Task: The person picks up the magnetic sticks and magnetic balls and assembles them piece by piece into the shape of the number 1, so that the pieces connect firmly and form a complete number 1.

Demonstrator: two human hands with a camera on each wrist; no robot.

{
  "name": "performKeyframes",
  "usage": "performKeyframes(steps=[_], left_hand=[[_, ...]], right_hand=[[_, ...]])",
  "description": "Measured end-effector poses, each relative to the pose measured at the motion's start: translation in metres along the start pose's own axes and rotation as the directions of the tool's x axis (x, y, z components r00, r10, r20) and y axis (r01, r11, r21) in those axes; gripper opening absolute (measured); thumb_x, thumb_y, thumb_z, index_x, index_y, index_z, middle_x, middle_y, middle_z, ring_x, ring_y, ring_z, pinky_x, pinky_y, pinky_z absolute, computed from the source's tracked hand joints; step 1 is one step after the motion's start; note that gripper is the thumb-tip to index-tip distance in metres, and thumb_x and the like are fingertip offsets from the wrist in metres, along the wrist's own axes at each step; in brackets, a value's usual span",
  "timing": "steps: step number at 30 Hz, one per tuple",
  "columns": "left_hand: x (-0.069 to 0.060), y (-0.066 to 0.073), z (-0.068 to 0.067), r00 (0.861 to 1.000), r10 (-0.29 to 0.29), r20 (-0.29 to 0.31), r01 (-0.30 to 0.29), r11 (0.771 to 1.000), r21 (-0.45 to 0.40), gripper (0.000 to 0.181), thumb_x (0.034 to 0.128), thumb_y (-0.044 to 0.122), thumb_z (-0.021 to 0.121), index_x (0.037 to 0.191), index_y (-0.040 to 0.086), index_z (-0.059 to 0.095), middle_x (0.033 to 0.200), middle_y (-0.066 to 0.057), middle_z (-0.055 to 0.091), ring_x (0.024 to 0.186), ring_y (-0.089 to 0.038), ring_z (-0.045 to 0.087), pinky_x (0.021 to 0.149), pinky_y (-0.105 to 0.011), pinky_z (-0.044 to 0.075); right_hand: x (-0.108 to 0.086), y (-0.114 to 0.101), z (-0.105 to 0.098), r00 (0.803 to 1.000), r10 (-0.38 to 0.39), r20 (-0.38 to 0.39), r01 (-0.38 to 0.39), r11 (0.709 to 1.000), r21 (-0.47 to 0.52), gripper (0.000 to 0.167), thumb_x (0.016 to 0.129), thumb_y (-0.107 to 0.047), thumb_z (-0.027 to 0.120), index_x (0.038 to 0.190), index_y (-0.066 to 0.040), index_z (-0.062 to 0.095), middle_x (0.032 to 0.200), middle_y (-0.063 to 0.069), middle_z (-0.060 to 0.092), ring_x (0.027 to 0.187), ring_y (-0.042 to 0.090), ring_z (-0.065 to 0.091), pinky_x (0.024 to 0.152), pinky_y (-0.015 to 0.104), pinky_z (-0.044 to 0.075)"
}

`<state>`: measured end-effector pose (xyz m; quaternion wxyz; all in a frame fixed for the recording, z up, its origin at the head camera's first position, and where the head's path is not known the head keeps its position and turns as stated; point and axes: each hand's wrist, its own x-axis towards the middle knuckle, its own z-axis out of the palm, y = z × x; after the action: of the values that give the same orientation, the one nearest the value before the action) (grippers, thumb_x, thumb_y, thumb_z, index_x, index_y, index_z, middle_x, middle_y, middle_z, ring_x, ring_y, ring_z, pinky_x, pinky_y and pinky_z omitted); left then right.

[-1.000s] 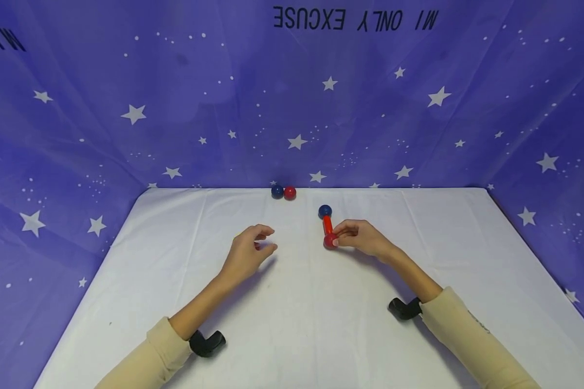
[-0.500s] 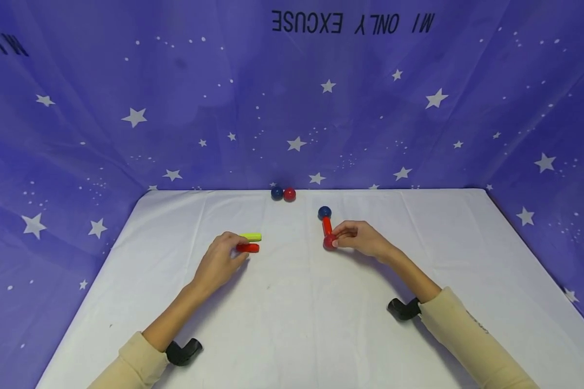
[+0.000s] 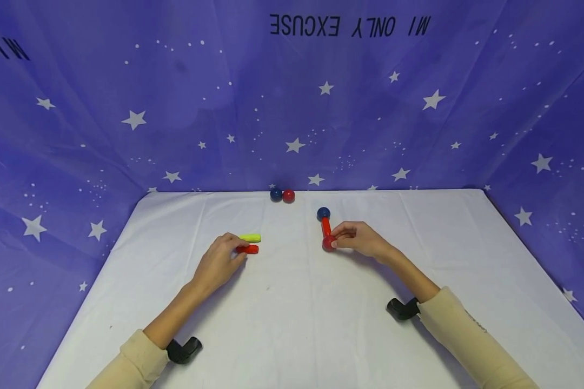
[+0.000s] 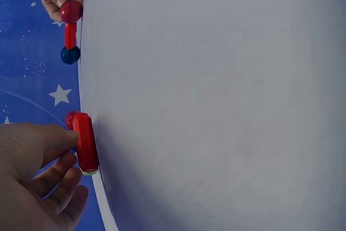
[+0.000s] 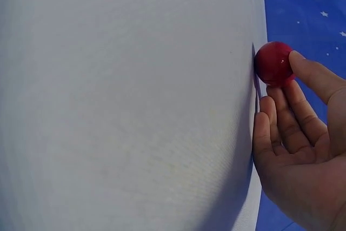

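The right hand [image 3: 362, 239] pinches a red ball [image 3: 329, 243] between thumb and fingers; a red rod [image 3: 326, 227] joins that ball to a blue ball [image 3: 323, 214] farther back. In the right wrist view the thumb presses the red ball [image 5: 274, 64]. At centre left, the left hand [image 3: 219, 262] has its thumb and fingers at a second red rod [image 3: 250, 249]. In the left wrist view its thumb and a finger grip that red rod [image 4: 86, 143]. Just behind it lies a yellow-green rod [image 3: 250, 237], its near end hidden by the hand.
Near the back edge of the white-covered table [image 3: 292, 324], a loose blue ball [image 3: 276, 195] and a red ball [image 3: 289, 196] sit side by side. A purple star-patterned curtain [image 3: 253, 81] stands behind and at both sides.
The left hand has moved left and toward the front, uncovering the yellow-green rod and coming to hold the second red rod. The right hand keeps its pinch almost unmoved.
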<state>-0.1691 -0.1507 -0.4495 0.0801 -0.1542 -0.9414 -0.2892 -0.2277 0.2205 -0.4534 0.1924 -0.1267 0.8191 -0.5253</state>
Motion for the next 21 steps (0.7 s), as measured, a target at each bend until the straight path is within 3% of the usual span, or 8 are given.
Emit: performKeyframes(steps=[21], left_hand=[[0.0087, 0.0004, -0.0029, 1.0, 0.011, 0.025, -0.012, 0.999, 0.046, 0.017, 0.0827, 0.003, 0.078, 0.1, 0.003, 0.075, 0.099, -0.009, 0.063, 0.096, -0.029, 0.059, 0.08, -0.047, 0.051]], right_hand=[[-0.0005, -0.0038, 0.0007, 1.0, 0.011, 0.002, -0.011, 1.0, -0.012, 0.028, 0.088, -0.015, 0.077, 0.111, -0.001, 0.069, 0.102, 0.01, 0.069, 0.097, 0.024, 0.062, 0.087, 0.033, 0.047]])
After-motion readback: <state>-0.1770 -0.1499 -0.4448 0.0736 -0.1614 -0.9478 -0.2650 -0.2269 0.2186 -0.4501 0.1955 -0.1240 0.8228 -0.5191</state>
